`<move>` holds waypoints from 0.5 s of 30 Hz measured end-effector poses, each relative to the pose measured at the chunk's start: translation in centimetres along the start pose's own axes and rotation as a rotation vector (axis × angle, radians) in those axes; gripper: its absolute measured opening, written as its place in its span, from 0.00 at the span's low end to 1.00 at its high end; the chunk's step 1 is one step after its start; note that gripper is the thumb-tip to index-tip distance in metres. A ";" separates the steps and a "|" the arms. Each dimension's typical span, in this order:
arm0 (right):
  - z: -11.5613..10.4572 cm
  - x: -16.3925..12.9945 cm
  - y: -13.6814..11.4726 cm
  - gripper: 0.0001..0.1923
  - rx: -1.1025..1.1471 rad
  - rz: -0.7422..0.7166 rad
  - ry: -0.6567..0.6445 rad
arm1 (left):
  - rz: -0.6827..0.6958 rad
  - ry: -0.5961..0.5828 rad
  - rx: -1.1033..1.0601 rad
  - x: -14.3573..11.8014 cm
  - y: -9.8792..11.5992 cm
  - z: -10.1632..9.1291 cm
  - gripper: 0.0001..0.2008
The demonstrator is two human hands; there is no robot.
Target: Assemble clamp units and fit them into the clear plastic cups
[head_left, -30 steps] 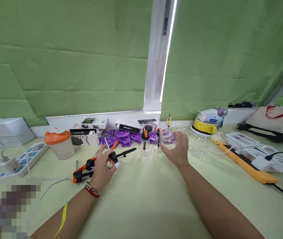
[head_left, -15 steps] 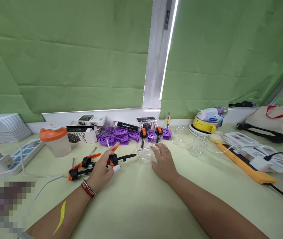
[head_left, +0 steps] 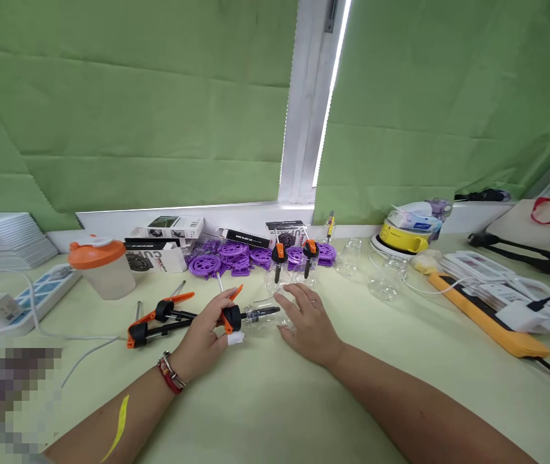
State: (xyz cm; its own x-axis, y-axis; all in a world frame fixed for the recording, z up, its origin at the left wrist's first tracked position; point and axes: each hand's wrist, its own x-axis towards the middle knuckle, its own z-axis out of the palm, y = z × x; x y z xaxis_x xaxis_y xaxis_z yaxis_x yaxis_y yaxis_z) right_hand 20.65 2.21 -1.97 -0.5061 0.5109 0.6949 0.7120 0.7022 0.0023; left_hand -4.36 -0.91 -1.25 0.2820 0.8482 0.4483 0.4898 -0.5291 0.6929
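Note:
My left hand (head_left: 204, 338) is closed around a small orange-and-black clamp tool (head_left: 232, 316) low over the table; a white-wrapped fingertip lies under it. The tool's black rod points right into the mouth of a small clear glass bottle (head_left: 265, 313) that lies on its side. My right hand (head_left: 307, 322) rests on the table with its fingers curled over that bottle's right end. Just left of my left hand lie two more orange-and-black clamps (head_left: 153, 321).
Behind the hands are purple discs (head_left: 236, 256), two clear bottles with orange-black tops (head_left: 279, 267), small boxes (head_left: 168, 235) and an orange-lidded cup (head_left: 95, 269). Clear jars (head_left: 385, 282), a yellow container (head_left: 400, 242) and a long orange bar (head_left: 482, 317) lie right. A power strip (head_left: 28, 296) sits left.
My right hand brought the clear bottle down from the air and laid it on its side on the table. The black rod of the tool in my left hand now sits in the bottle's mouth.

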 end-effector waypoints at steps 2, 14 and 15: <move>-0.2 0.0 -0.3 0.29 0.012 -0.012 -0.004 | 0.006 -0.018 -0.024 -0.1 0.3 0.1 0.21; -0.7 0.0 -0.7 0.28 0.015 -0.031 -0.040 | -0.019 -0.064 -0.085 -0.3 1.0 0.4 0.22; -0.7 0.0 -0.7 0.28 0.016 -0.032 -0.040 | -0.020 -0.058 -0.086 -0.3 1.0 0.4 0.22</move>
State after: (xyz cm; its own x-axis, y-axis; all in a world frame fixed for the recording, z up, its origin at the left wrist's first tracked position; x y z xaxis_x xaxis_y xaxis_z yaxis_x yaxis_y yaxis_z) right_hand 20.48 1.31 -1.45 -0.5478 0.5070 0.6654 0.6874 0.7261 0.0127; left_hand -3.61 -1.67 -0.92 0.3212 0.8573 0.4023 0.4241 -0.5100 0.7484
